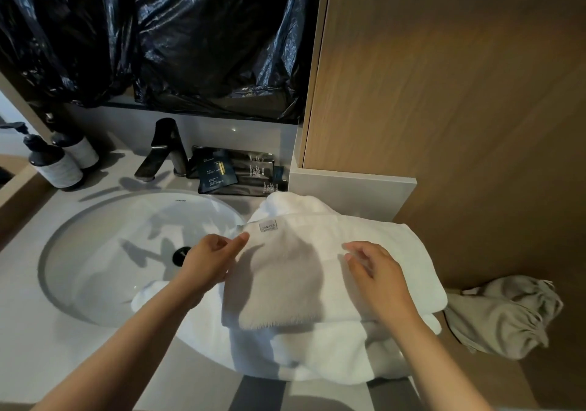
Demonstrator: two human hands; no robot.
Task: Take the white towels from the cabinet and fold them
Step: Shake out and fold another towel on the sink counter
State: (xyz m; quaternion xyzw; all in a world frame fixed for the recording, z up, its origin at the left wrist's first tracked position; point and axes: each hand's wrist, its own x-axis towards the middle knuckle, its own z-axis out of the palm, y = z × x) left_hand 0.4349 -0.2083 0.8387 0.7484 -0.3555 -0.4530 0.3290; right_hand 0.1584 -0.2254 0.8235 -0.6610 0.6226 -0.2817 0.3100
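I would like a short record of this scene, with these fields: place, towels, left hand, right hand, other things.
place: bathroom counter with a round sink
towels: white towels piled on the counter, partly over the sink; label on the top one
left: left hand at the top towel's left edge, near the label; grip unclear
right: right hand over the top towel, fingers relaxed
other things: black faucet, two bottles, dark packets, grey cloth

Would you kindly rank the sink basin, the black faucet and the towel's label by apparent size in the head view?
Largest: sink basin.
Then black faucet.
Smallest: towel label.
Gaps are plain despite differing distance.
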